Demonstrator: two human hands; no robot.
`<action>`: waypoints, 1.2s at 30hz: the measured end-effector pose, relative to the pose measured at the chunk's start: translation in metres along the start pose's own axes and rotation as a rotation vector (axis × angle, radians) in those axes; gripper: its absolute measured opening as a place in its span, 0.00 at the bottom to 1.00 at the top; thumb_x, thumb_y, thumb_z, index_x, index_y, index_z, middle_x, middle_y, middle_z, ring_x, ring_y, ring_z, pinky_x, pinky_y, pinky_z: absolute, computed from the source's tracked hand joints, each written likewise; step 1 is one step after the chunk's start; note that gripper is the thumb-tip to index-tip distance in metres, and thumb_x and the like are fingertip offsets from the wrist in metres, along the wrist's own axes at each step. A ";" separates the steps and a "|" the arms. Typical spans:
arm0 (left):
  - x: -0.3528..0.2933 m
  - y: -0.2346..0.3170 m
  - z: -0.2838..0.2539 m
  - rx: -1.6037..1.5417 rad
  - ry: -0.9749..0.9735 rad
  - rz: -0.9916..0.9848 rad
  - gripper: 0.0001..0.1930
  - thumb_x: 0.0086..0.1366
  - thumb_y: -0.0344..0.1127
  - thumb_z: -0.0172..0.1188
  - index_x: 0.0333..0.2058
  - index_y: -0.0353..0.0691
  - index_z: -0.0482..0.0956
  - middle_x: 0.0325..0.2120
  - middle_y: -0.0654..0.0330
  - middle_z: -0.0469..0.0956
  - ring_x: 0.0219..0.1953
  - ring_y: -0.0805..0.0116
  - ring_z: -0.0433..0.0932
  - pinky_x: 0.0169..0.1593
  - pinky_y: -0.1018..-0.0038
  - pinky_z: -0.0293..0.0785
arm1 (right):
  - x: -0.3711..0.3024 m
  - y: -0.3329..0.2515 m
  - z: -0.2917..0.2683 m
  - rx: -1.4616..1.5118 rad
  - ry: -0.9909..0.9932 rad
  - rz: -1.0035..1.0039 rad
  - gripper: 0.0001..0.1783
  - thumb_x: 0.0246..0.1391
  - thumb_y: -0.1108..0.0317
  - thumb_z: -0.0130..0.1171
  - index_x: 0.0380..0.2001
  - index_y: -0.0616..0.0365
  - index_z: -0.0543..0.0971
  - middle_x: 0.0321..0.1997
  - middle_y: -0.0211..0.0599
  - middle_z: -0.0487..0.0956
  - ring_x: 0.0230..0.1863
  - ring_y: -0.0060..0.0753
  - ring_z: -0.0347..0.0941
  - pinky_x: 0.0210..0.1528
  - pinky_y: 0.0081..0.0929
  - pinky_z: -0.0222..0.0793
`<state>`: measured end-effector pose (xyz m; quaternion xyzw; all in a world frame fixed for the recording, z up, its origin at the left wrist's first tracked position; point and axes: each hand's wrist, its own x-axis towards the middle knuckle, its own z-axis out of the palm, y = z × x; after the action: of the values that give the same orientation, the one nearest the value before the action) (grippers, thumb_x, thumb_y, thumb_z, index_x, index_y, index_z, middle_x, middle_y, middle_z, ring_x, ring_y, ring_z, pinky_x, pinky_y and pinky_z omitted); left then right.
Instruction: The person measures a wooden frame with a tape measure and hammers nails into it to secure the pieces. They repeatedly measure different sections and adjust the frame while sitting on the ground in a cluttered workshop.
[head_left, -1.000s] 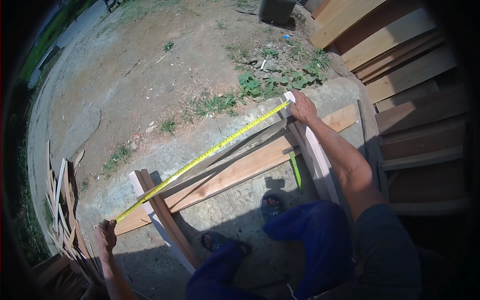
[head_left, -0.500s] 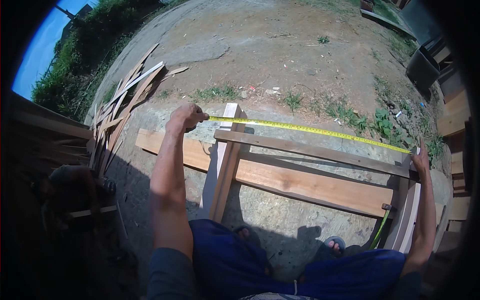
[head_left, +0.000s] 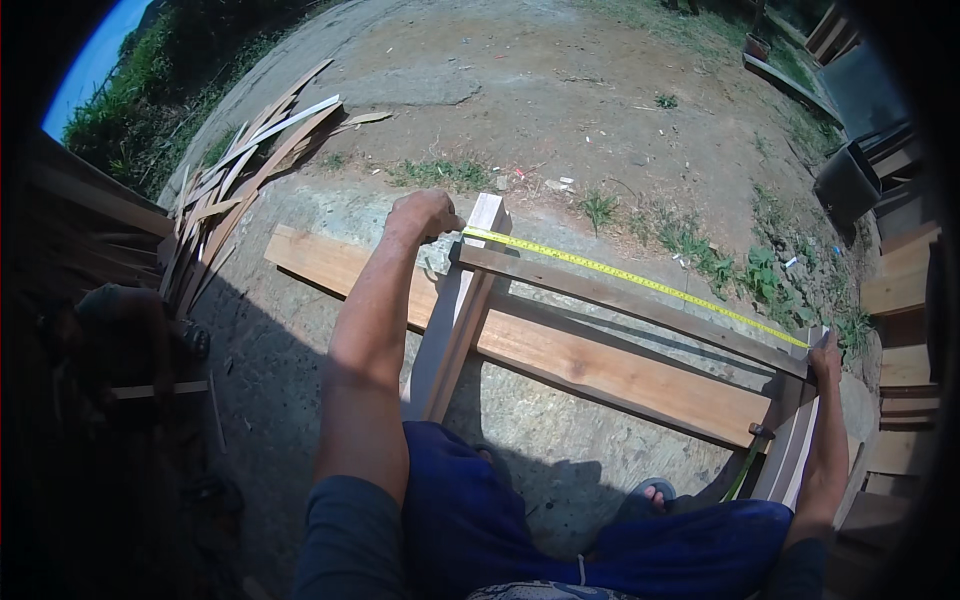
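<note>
A yellow tape measure [head_left: 630,278] stretches along a narrow wooden crosspiece [head_left: 620,302] that spans two thicker timbers. My left hand [head_left: 424,214] is closed at the tape's left end, beside the top of the left timber [head_left: 462,300]. At the far end of the right timber [head_left: 790,425], my right hand [head_left: 826,362] grips the tape's other end; its fingers are partly hidden. Under the frame lies a wide light-brown plank [head_left: 620,372]. Against the right timber rests a tool with a dark head and green handle [head_left: 760,434], which looks like a hammer.
Loose wooden strips [head_left: 255,165] are piled at the far left. Another person [head_left: 130,340] sits in shade at the left. A dark bin [head_left: 848,188] and stacked boards [head_left: 900,290] stand at the right. Weeds [head_left: 765,270] grow beyond the frame.
My left hand has moved right, bringing the tape's left end from beyond the left timber to that timber's edge. My right hand remains at the right timber. The whole view has shifted slightly.
</note>
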<state>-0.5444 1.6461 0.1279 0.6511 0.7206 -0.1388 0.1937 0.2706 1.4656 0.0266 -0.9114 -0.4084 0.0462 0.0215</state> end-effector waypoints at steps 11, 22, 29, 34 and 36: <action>0.015 0.013 0.007 0.051 -0.030 0.070 0.17 0.62 0.55 0.65 0.41 0.51 0.88 0.33 0.62 0.86 0.36 0.66 0.84 0.43 0.66 0.78 | 0.008 0.031 0.011 0.080 0.110 -0.126 0.30 0.47 0.62 0.52 0.56 0.57 0.74 0.52 0.58 0.80 0.56 0.61 0.75 0.57 0.48 0.69; 0.022 0.013 0.009 -0.070 -0.070 0.080 0.18 0.62 0.53 0.66 0.33 0.42 0.87 0.22 0.60 0.80 0.24 0.68 0.77 0.31 0.65 0.71 | 0.028 0.043 0.022 0.053 0.086 -0.011 0.24 0.40 0.60 0.56 0.40 0.66 0.78 0.40 0.61 0.81 0.45 0.61 0.78 0.47 0.49 0.71; 0.027 0.013 0.011 -0.088 -0.066 0.088 0.17 0.62 0.51 0.67 0.32 0.42 0.86 0.21 0.61 0.79 0.22 0.69 0.76 0.30 0.65 0.71 | 0.043 0.069 0.035 0.035 0.125 -0.136 0.23 0.45 0.60 0.48 0.39 0.67 0.76 0.40 0.67 0.79 0.45 0.69 0.75 0.48 0.55 0.69; 0.028 0.010 0.012 -0.088 -0.073 0.094 0.18 0.62 0.52 0.67 0.33 0.41 0.87 0.21 0.60 0.80 0.22 0.68 0.76 0.29 0.66 0.70 | 0.037 0.059 0.035 0.022 0.111 -0.088 0.22 0.44 0.61 0.49 0.38 0.67 0.76 0.39 0.67 0.78 0.45 0.69 0.75 0.48 0.55 0.68; 0.026 0.008 0.012 -0.087 -0.068 0.090 0.18 0.62 0.52 0.67 0.34 0.41 0.88 0.20 0.60 0.80 0.22 0.68 0.76 0.29 0.66 0.69 | 0.030 0.047 0.030 0.031 0.092 -0.083 0.22 0.44 0.60 0.50 0.38 0.67 0.76 0.39 0.66 0.79 0.45 0.68 0.75 0.48 0.54 0.69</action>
<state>-0.5371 1.6647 0.1060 0.6688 0.6889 -0.1203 0.2522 0.3220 1.4565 -0.0086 -0.8943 -0.4438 0.0095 0.0563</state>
